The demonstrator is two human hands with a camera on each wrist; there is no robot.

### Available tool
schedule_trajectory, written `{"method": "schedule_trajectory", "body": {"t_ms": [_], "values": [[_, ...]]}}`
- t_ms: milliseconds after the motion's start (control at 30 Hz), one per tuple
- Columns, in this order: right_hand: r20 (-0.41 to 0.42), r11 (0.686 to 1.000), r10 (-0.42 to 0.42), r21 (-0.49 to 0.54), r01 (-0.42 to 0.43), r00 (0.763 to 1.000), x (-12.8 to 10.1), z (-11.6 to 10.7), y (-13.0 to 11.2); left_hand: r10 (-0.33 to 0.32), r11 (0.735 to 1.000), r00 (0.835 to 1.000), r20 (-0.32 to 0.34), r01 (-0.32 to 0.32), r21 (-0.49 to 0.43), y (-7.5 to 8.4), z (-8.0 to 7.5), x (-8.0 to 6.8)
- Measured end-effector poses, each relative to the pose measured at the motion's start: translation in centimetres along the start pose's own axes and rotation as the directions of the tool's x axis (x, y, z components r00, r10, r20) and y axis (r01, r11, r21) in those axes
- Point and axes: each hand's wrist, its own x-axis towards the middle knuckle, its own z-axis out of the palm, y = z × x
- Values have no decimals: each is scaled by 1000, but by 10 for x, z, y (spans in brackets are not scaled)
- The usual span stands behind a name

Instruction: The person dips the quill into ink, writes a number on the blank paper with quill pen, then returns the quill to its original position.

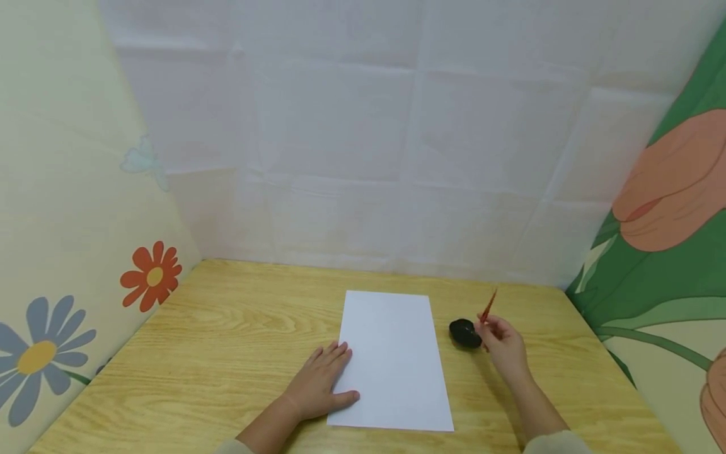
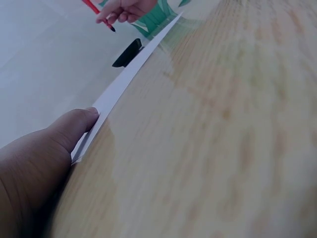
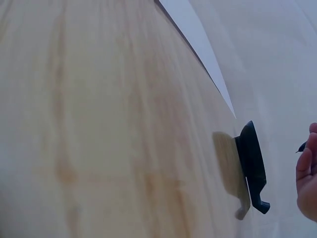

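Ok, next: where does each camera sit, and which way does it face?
Head: worn on the head, facing forward and down at paper, black dish and table; left hand, right hand and forearms show.
Left wrist: on that wrist, looking low across the table; left hand close, right hand with red stick beyond.
Right wrist: on that wrist, looking low across the table; part of the right hand at the right edge.
Shared by both wrist views: paper, black dish, right hand.

The right hand (image 1: 503,350) hides part of a brush (image 1: 489,304) and a dish's (image 1: 463,333) right edge. In the left wrist view, the brush's top is cropped, the table (image 2: 228,144) blurs, and the left hand (image 2: 42,156) shows only its thumb among the digits.
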Motion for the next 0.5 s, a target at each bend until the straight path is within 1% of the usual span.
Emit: {"method": "schedule_trajectory", "body": {"t_ms": [133, 233, 367, 500], "values": [[-8, 999, -15, -42, 14, 1000, -1, 2, -1, -3, 1000, 1000, 1, 3, -7, 0, 0, 0], [-6, 996, 1, -87, -1, 1000, -2, 3, -1, -1, 1000, 1000, 3, 1, -12, 1, -1, 0], [23, 989, 30, -145, -26, 999, -4, 1, -2, -4, 1000, 1000, 10, 4, -8, 0, -1, 0], [53, 986, 45, -161, -36, 998, -5, -1, -3, -7, 1000, 1000, 14, 7, -4, -1, -1, 0]]}}
